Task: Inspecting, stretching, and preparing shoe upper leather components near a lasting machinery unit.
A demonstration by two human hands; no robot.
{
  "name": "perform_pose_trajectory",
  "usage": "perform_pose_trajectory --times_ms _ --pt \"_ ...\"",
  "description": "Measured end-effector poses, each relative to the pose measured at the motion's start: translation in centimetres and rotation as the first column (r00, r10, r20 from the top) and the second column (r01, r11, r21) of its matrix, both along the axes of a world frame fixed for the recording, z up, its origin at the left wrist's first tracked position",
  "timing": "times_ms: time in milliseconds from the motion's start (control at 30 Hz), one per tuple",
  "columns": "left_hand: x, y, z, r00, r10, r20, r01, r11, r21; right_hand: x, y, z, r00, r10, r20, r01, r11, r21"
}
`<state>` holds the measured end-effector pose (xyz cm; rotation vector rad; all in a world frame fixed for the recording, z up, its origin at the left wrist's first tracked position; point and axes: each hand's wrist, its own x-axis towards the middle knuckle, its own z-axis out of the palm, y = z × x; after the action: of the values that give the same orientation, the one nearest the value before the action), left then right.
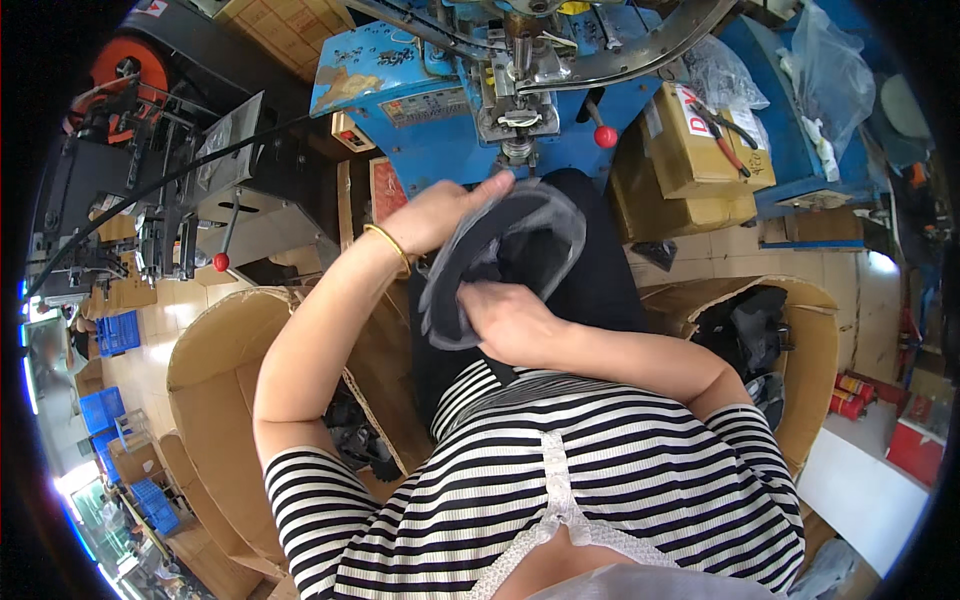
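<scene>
A dark, round cap-like piece with a grey, motion-smeared rim is held over my lap, its hollow side facing up. My left hand grips its far left rim, the thumb laid along the edge and the other fingers hidden. At the near side, my right hand is closed on the piece, its fingertips reaching into the hollow. Just beyond the piece stands a blue machine with a metal press head. The rim is close to the lower tip of that head; whether they touch, I cannot tell.
A red-knobbed lever juts from the blue machine. Pliers lie on a cardboard box at the right. Large open cartons with dark pieces stand at my left and right. Black machinery fills the far left.
</scene>
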<state>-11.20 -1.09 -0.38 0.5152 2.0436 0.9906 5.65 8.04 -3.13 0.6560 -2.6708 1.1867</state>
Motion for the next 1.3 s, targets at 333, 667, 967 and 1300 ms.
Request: perform_pose_trajectory --times_ms 333,667,967,1300 --pt "1.6 -7.3 -1.0 0.988 -0.07 -0.137 0.079 0.995 0.06 1.5 4.0 9.8 0.838 0.201 0.508 -0.316 0.937 0.15" --pt "8.0 -7.0 2.4 0.419 -0.557 -0.717 0.779 0.626 -0.032 -2.9 6.8 3.1 0.919 0.39 0.067 -0.368 0.905 -0.212" --pt "10.3 -9.2 -2.3 0.846 -0.22 -0.485 0.37 0.898 0.237 1.0 10.1 -0.9 0.798 0.52 0.305 -0.424 0.844 -0.329" --pt "7.4 -4.2 1.1 0.924 -0.101 -0.368 0.168 0.974 0.153 0.9 10.9 1.7 0.994 0.009 0.111 -0.001 0.998 -0.066"
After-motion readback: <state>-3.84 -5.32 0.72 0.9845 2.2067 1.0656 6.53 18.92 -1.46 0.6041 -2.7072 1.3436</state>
